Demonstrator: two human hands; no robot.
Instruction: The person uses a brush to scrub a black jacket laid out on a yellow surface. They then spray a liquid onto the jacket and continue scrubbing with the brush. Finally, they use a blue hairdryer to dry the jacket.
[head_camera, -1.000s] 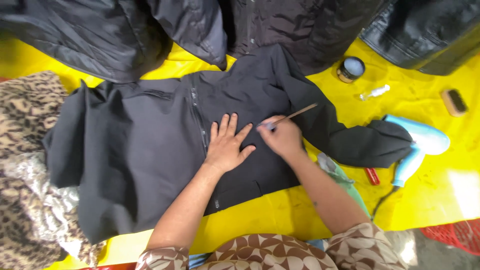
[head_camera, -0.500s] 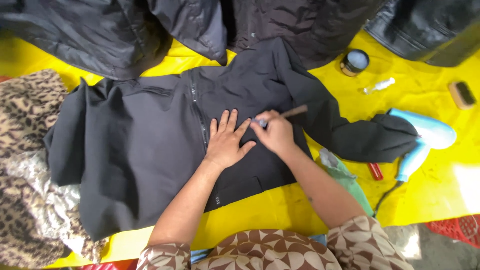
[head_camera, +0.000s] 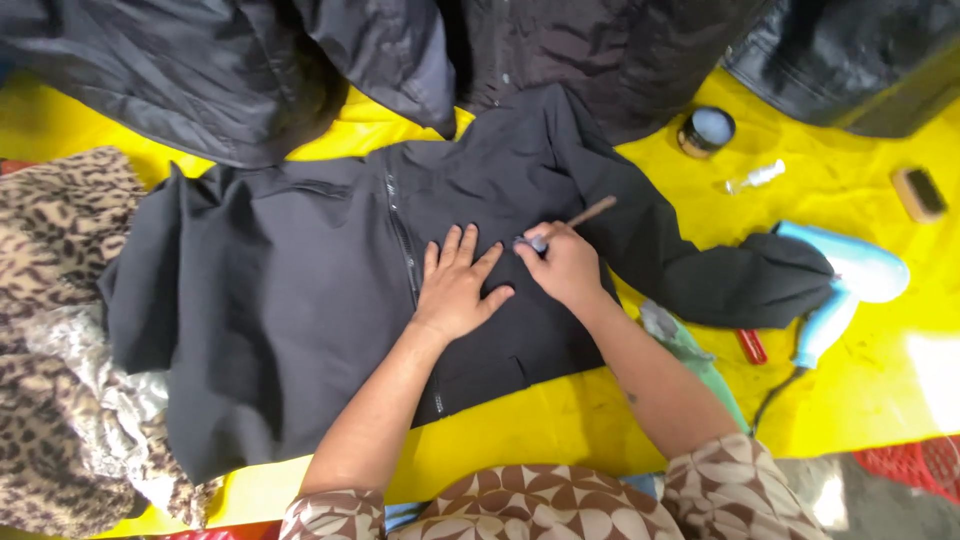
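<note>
My left hand (head_camera: 455, 285) lies flat, fingers spread, on the dark jacket (head_camera: 300, 300) spread over the yellow sheet (head_camera: 560, 430). My right hand (head_camera: 565, 265) pinches a thin brush (head_camera: 575, 217) against the cloth. Bare yellow shows right, near the hairdryer (head_camera: 850, 285).

Brush (head_camera: 572, 222) tip hidden under right hand (head_camera: 565, 265) (dark jackets (head_camera: 250, 70) cropped above)
</note>
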